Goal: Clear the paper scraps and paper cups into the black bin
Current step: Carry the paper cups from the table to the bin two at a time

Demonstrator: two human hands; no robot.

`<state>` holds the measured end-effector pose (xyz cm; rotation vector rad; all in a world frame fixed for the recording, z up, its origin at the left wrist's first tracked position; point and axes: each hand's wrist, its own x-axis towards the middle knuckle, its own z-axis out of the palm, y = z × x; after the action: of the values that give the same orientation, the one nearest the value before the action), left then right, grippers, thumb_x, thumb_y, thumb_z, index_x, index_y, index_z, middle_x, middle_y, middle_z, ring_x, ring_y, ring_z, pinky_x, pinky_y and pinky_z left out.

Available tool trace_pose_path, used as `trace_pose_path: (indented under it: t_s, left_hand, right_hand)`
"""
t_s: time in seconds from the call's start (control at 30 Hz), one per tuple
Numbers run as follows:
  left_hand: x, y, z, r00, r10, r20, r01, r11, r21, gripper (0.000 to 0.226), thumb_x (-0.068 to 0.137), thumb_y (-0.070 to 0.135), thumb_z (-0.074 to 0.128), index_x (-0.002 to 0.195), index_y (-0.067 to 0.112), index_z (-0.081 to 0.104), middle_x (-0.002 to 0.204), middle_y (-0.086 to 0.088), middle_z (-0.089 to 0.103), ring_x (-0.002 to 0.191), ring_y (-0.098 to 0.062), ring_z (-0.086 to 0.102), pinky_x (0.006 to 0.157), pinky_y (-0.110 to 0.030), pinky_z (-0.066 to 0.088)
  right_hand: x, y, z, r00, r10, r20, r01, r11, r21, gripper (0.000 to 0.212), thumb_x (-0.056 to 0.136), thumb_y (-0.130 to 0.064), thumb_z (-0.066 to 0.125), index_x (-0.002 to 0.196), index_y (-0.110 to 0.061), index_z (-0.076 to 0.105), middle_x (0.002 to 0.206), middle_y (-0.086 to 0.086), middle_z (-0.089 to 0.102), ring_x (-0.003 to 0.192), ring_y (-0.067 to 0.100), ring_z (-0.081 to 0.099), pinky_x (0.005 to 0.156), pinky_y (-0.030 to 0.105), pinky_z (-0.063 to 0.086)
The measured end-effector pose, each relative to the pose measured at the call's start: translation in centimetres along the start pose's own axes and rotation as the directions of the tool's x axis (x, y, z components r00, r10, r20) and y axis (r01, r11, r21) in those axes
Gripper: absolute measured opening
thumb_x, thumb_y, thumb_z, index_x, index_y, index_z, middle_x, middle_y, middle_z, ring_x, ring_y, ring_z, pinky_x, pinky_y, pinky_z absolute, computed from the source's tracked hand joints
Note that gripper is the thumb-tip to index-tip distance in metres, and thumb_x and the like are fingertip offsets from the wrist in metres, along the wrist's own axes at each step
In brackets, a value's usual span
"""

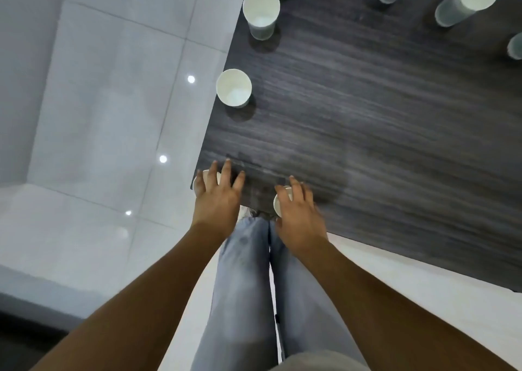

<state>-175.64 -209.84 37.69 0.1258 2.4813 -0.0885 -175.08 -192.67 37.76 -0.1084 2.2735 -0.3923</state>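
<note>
Layout relative to the counter (367,122): two upright paper cups (234,88) (261,12) stand along its left edge, one behind the other; further cups (466,0) line its far side. At its near-left corner, the left hand (216,198) and right hand (299,215) each cover a cup.

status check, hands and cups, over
Left hand over a cup at the table corner, right hand on another cup. Grip unclear on both. More cups standing, nearest. Black bin not in view.

White paper cups (234,87) upright, scattered
</note>
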Motion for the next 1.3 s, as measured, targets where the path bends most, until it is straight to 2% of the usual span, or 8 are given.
trace_pose_path:
  t_s: [0.17,0.3,0.4,0.5,0.7,0.93,1.07,1.3]
  left_hand:
    - [0.5,-1.0,-0.1,0.993,0.086,-0.085,-0.091,0.994,-0.053,0.069,0.086,0.004,0.062,0.147,0.013,0.032,0.156,-0.015,0.022,0.143,-0.033,0.021,0.114,-0.041,0.025]
    - [1.2,-2.0,-0.2,0.973,0.130,-0.191,-0.153,0.982,-0.111,0.063,0.075,-0.008,0.070,0.134,0.002,0.050,0.146,-0.020,0.039,0.133,-0.039,0.040,0.101,-0.049,0.043]
    - [0.9,-2.4,0.1,0.961,0.137,-0.240,-0.172,0.976,-0.130,0.064,0.068,-0.008,0.078,0.128,0.000,0.056,0.141,-0.022,0.046,0.126,-0.044,0.047,0.095,-0.055,0.047]
    - [0.3,-2.8,0.3,0.953,0.133,-0.273,-0.180,0.972,-0.152,0.065,0.064,-0.006,0.082,0.124,0.000,0.059,0.136,-0.023,0.050,0.121,-0.045,0.051,0.092,-0.057,0.047]
    - [-0.3,-3.2,0.7,0.946,0.109,-0.305,-0.158,0.977,-0.143,0.068,0.056,-0.001,0.088,0.119,0.002,0.063,0.131,-0.020,0.056,0.116,-0.039,0.058,0.094,-0.048,0.043]
    - [-0.2,-2.4,2.0,0.958,0.086,-0.275,-0.145,0.968,-0.203,0.067,0.066,0.001,0.081,0.129,0.003,0.056,0.141,-0.019,0.047,0.130,-0.036,0.046,0.108,-0.052,0.034]
    - [-0.5,-1.5,3.0,0.963,0.042,-0.266,-0.106,0.967,-0.231,0.070,0.067,0.003,0.080,0.131,0.005,0.054,0.144,-0.017,0.043,0.134,-0.034,0.042,0.112,-0.049,0.024]
    - [0.5,-0.7,3.2,0.920,0.038,-0.389,-0.147,0.956,-0.253,0.056,0.074,0.001,0.068,0.128,0.005,0.056,0.144,-0.018,0.044,0.135,-0.031,0.041,0.112,-0.052,0.025]
  right_hand:
    - [-0.2,-0.1,0.5,0.998,0.040,-0.043,-0.037,0.997,0.065,0.068,0.092,-0.017,0.062,0.148,-0.022,0.025,0.160,0.004,0.008,0.146,0.028,0.010,0.114,0.040,0.028]
    - [0.0,0.0,0.9,0.996,0.040,-0.081,-0.035,0.997,0.066,0.067,0.092,-0.014,0.061,0.148,-0.022,0.025,0.160,0.004,0.009,0.146,0.028,0.012,0.114,0.039,0.028]
    - [0.0,0.1,1.0,0.995,0.060,-0.075,-0.055,0.996,0.067,0.069,0.091,-0.016,0.063,0.148,-0.023,0.025,0.160,0.003,0.009,0.146,0.028,0.011,0.114,0.038,0.028]
    - [-0.1,-0.2,0.9,0.995,0.073,-0.065,-0.069,0.996,0.057,0.071,0.091,-0.018,0.064,0.149,-0.024,0.025,0.160,0.003,0.010,0.146,0.028,0.012,0.114,0.039,0.029]
    - [0.0,-1.0,0.5,0.996,0.071,-0.051,-0.069,0.997,0.041,0.071,0.091,-0.019,0.063,0.149,-0.024,0.023,0.159,0.002,0.010,0.145,0.028,0.012,0.113,0.039,0.032]
    - [0.9,-1.7,0.2,0.997,0.053,-0.061,-0.054,0.998,-0.013,0.069,0.091,-0.028,0.063,0.148,-0.024,0.025,0.159,0.002,0.012,0.145,0.027,0.014,0.112,0.041,0.032]
    - [1.6,-2.2,0.0,0.995,0.010,-0.097,-0.014,0.999,-0.043,0.069,0.088,-0.025,0.066,0.146,-0.023,0.028,0.157,0.004,0.016,0.144,0.026,0.017,0.112,0.039,0.032]
    - [2.8,-2.7,-0.6,0.990,-0.052,-0.130,0.043,0.997,-0.070,0.069,0.086,-0.021,0.066,0.145,-0.023,0.030,0.156,0.005,0.017,0.142,0.025,0.017,0.109,0.038,0.037]
